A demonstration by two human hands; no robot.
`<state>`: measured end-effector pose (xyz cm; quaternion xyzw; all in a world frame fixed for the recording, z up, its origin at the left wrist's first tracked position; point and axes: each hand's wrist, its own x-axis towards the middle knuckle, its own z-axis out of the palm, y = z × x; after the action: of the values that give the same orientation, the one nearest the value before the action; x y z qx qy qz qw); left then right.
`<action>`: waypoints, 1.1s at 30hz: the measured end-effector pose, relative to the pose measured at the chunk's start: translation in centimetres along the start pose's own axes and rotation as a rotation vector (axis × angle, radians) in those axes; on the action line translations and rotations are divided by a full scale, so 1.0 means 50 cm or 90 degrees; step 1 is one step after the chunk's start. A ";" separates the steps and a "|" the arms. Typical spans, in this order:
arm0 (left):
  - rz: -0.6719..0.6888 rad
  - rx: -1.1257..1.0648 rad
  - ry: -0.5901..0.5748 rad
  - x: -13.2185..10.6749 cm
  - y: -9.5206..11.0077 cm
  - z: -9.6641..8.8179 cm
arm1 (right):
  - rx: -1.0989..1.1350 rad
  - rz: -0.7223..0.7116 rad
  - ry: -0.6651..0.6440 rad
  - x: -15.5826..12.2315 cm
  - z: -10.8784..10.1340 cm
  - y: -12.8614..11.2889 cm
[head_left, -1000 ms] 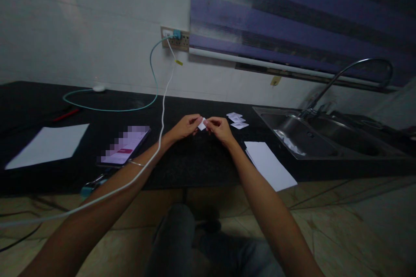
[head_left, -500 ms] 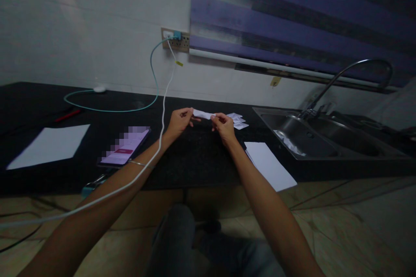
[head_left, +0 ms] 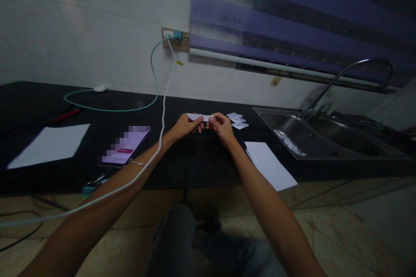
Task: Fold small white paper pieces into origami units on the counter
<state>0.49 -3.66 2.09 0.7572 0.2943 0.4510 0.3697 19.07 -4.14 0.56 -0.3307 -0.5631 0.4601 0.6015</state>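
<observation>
Both hands hold a small folded piece of white paper (head_left: 195, 117) above the black counter. My left hand (head_left: 186, 126) pinches it with the thumb near its middle. My right hand (head_left: 222, 126) grips its right end between thumb and fingers. The fingertips of the two hands are close together, and they hide part of the paper. Just right of my right hand lie several small folded papers (head_left: 239, 125). A stack of white paper sheets (head_left: 271, 164) rests on the counter near my right forearm.
A phone (head_left: 125, 149) and a white sheet (head_left: 48, 145) lie left. A white cable (head_left: 161, 132) crosses over my left forearm from the wall outlet (head_left: 182, 42). At right, a steel sink (head_left: 302, 138) has a tall faucet (head_left: 328, 84). A teal cable (head_left: 107, 109) curls at the back.
My left hand has shifted along the paper toward my right hand, its thumb now near the middle. The paper's left end now shows as a flat point. The counter items look unchanged.
</observation>
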 end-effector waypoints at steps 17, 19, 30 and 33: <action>0.005 -0.006 -0.052 -0.002 -0.001 -0.012 | 0.012 0.051 0.006 -0.003 -0.002 -0.001; 0.007 0.020 -0.031 -0.001 -0.008 -0.010 | -0.002 0.053 -0.001 -0.005 0.002 0.000; -0.081 -0.002 -0.006 0.002 -0.004 -0.013 | -0.123 0.041 -0.025 0.001 -0.023 0.004; -0.155 -0.039 -0.008 0.001 -0.004 -0.019 | -0.186 0.003 -0.079 0.004 -0.028 0.013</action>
<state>-0.37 -3.24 2.22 0.7071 0.3674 0.4069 0.4466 20.30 -3.55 -0.16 -0.3865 -0.6597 0.3942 0.5099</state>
